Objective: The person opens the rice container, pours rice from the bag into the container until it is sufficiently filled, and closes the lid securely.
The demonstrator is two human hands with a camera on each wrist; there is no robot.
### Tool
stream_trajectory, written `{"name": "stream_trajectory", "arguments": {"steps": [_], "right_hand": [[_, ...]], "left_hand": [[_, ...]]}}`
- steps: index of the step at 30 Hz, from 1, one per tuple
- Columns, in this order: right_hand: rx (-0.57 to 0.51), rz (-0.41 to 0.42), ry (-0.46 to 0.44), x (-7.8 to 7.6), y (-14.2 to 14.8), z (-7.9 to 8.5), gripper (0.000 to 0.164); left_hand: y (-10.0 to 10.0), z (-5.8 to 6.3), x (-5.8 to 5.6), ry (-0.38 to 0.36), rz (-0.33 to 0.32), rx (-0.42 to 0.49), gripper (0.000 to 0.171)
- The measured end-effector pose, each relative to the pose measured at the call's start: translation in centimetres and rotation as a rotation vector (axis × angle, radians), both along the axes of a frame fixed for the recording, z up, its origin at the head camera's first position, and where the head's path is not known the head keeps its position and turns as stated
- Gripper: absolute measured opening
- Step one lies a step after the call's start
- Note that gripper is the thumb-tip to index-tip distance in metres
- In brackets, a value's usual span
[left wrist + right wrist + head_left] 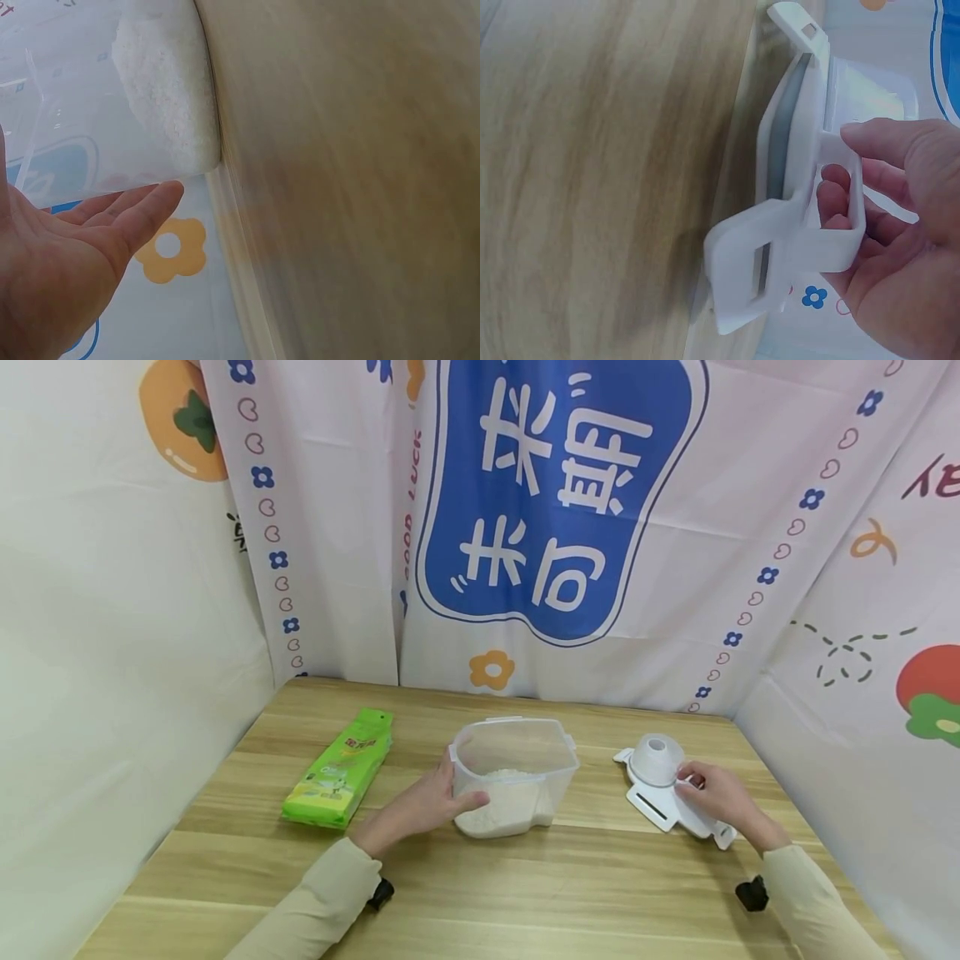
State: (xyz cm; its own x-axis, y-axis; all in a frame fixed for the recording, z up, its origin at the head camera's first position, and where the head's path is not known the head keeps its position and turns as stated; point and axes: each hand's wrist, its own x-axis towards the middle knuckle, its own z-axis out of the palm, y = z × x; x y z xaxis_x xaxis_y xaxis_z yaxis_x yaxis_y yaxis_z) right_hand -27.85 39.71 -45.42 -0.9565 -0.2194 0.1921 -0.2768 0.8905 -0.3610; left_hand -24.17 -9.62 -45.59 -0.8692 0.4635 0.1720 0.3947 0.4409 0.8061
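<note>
A clear plastic rice container [510,789], without a cover on its top, stands upright on the table with white rice [169,90] inside. At its left end my left hand [420,806] holds it, thumb across the front and fingers along the far side; in the left wrist view those fingers [142,214] look nearly straight. My right hand [712,789] grips the handle of a white lid [686,814], fingers curled through the loop [840,247]. The lid has slotted side clips and a grey seal.
A green and yellow rice packet [341,772] lies at the table's left. A white translucent cup [656,760] is upside down by the lid's far end. Printed curtains [337,568] close off the back and sides of the wooden table [525,893].
</note>
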Motion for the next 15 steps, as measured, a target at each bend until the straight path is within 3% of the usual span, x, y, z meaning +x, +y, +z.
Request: {"name": "stream_trajectory", "arguments": {"steps": [15], "right_hand": [[-0.051, -0.148, 0.048, -0.31, -0.68, -0.24, 0.022]], "left_hand": [[-0.10, -0.08, 0.12, -0.008, 0.021, -0.041, 0.098]]}}
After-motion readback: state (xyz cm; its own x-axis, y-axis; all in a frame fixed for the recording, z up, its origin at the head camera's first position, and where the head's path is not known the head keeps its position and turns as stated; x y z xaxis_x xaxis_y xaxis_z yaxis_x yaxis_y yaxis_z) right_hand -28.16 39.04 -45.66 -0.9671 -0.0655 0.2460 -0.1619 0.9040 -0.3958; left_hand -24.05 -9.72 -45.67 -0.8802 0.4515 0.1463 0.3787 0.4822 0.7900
